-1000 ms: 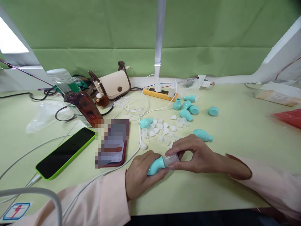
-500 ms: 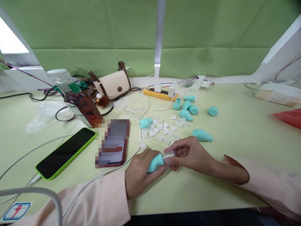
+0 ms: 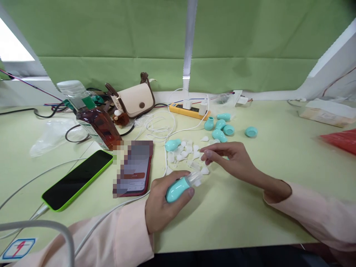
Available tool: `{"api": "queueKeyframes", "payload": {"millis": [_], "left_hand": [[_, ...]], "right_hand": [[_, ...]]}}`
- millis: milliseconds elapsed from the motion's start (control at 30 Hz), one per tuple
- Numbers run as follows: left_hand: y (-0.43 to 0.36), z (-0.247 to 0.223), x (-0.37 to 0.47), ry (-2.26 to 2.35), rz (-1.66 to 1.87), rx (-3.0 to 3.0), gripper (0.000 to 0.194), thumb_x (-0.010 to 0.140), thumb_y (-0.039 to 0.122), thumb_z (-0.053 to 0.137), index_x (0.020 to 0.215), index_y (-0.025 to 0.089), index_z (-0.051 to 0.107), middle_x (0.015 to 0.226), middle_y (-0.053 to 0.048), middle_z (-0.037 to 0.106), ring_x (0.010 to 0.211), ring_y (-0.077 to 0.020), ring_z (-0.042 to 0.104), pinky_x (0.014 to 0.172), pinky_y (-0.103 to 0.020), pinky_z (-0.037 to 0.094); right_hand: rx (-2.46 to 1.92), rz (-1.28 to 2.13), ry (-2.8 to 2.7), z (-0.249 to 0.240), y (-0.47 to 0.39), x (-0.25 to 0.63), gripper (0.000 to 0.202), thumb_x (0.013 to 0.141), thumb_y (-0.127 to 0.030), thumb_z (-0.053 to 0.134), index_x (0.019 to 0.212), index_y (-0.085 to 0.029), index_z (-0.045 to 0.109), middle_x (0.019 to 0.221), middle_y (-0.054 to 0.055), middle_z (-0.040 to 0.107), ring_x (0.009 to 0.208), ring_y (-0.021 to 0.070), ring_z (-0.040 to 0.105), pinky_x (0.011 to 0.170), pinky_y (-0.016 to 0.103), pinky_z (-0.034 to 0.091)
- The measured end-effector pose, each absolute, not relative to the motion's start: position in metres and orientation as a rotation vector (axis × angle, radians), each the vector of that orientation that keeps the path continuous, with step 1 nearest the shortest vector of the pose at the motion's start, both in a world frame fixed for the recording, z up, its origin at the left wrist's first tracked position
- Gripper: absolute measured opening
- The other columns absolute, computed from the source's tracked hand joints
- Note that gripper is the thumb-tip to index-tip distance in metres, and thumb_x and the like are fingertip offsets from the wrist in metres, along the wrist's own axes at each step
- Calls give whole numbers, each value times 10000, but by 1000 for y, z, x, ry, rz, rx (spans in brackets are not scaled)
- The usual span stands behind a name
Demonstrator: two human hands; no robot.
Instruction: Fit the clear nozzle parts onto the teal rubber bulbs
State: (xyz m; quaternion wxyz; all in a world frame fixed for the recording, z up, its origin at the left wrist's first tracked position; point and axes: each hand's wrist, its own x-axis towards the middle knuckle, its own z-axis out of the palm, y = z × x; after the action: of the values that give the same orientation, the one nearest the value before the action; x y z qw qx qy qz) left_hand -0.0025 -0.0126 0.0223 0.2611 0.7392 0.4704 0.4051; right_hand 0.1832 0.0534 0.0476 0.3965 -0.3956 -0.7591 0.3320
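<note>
My left hand (image 3: 167, 198) is wrapped round a glossy turquoise bulb-shaped piece (image 3: 177, 190). A clear tube (image 3: 194, 177) sticks out of the bulb's upper right end. Above and to the right, my right hand (image 3: 232, 157) hovers over the small parts with thumb and fingertips near each other; whether something tiny is between them is too small to tell. Under and beside those fingertips lie several white pointed pieces (image 3: 188, 147) and clear short tubes (image 3: 194, 164). One turquoise bulb (image 3: 172, 145) rests at the left edge of this pile.
Several turquoise bulbs (image 3: 219, 135) lie behind the pile. A yellow power strip (image 3: 189, 111), white cables and a cream bag (image 3: 137, 101) are at the back. On the left are a brown bottle (image 3: 98, 124), a green-edged phone (image 3: 78, 180) and a red-cased phone (image 3: 137, 167).
My right hand has let go of the clear tube and moved up to the small parts, over a turquoise bulb. My left hand's bulb has shifted slightly left, its tube end in view.
</note>
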Motion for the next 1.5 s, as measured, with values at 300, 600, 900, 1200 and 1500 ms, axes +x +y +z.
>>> {"api": "queueKeyframes", "payload": {"millis": [300, 600, 900, 1200, 1500], "left_hand": [[-7, 22, -3, 1348, 1145, 1840, 153, 725, 267, 527, 846, 173, 530, 728, 19, 587, 631, -100, 532, 577, -186, 420], [-8, 23, -2, 1326, 1120, 1876, 158, 723, 291, 531, 828, 173, 533, 691, 17, 569, 590, -95, 509, 549, -189, 407], [-8, 22, -2, 1307, 1054, 1899, 157, 713, 299, 527, 796, 166, 540, 676, 4, 582, 599, -112, 514, 553, -207, 406], [-8, 25, -2, 1294, 1032, 1872, 166, 728, 311, 509, 793, 161, 535, 674, -1, 577, 596, -112, 507, 544, -206, 403], [-8, 20, -5, 1237, 1090, 1963, 159, 722, 287, 515, 815, 160, 538, 707, -20, 613, 623, -128, 550, 558, -217, 425]], "right_hand": [[-844, 17, -2835, 42, 65, 194, 131, 703, -236, 522, 785, -164, 594, 755, 52, 575, 761, 176, 502, 751, 373, 318], [-723, 26, -2929, 47, 61, 193, 141, 753, -118, 415, 795, -149, 546, 739, 58, 567, 719, 160, 491, 709, 362, 318], [-713, 1122, -2033, 61, 55, 192, 116, 670, -176, 605, 780, -178, 568, 841, 38, 627, 828, 163, 585, 703, 295, 500], [-760, 1455, -1759, 56, 48, 190, 114, 568, -105, 680, 640, -170, 620, 740, 21, 674, 824, 205, 609, 695, 302, 530], [-768, 1598, -1621, 53, 48, 185, 100, 566, -112, 683, 600, -157, 600, 753, 32, 675, 792, 193, 619, 670, 282, 530]]}}
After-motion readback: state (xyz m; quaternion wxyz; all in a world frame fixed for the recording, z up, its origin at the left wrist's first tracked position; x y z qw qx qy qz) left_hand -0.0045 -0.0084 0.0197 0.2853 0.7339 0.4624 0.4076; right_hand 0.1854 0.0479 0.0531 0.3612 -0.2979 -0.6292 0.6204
